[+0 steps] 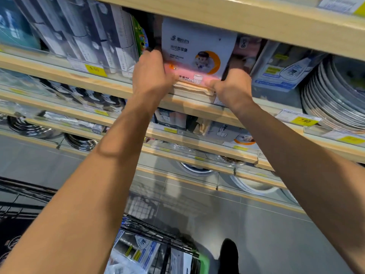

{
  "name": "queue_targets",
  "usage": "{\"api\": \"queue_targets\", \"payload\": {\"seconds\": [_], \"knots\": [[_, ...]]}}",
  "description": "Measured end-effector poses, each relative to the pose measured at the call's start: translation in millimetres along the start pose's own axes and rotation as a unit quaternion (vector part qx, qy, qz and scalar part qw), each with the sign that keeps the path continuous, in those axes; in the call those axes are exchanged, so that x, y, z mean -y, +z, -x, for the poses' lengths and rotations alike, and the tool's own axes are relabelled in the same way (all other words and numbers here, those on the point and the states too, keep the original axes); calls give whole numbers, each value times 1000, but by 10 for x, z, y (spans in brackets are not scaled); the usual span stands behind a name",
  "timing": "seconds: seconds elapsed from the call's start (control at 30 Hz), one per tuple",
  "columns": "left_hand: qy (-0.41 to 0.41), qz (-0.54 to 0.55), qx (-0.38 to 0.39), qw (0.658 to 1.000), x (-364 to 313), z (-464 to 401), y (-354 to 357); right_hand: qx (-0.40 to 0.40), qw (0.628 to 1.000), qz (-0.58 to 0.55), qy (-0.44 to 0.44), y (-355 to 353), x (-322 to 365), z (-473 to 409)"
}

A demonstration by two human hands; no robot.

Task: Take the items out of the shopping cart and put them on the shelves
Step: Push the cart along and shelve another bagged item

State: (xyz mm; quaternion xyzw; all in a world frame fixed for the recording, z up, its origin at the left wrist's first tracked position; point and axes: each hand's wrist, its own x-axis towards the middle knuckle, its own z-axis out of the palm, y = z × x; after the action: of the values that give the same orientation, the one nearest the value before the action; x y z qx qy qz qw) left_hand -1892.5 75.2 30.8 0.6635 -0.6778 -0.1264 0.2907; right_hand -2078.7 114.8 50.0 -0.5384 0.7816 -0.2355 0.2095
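Observation:
A white packet (pixel 197 50) with a cartoon figure and a pink lower band stands upright at the front of a wooden shelf (pixel 110 87). My left hand (pixel 151 73) grips its lower left edge. My right hand (pixel 233 87) holds its lower right corner, thumb on the front. Both arms reach up from below. The black wire shopping cart (pixel 158 234) sits at the bottom of the view, holding plastic-wrapped packs (pixel 136 252).
Grey boxed rolls (pixel 94 36) stand to the left of the packet, a blue-and-white pack (pixel 280 74) and stacked metal plates (pixel 335 95) to the right. Another shelf board (pixel 256 18) hangs close above. Lower shelves hold metal bowls (pixel 81 142). Yellow price tags (pixel 95 70) line the edges.

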Motion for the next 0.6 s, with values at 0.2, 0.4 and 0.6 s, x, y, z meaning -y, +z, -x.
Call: {"api": "queue_targets", "payload": {"seconds": [0.2, 0.4, 0.6], "knots": [[6, 41, -116, 992, -5, 150, -73, 20, 979, 94, -179, 118, 9, -21], [-31, -61, -166, 984, 63, 130, -88, -125, 956, 64, -257, 289, 94, 2], [-7, 56, -230, 972, 170, 230, -116, -241, 964, -69, -89, 303, 104, 214]]}}
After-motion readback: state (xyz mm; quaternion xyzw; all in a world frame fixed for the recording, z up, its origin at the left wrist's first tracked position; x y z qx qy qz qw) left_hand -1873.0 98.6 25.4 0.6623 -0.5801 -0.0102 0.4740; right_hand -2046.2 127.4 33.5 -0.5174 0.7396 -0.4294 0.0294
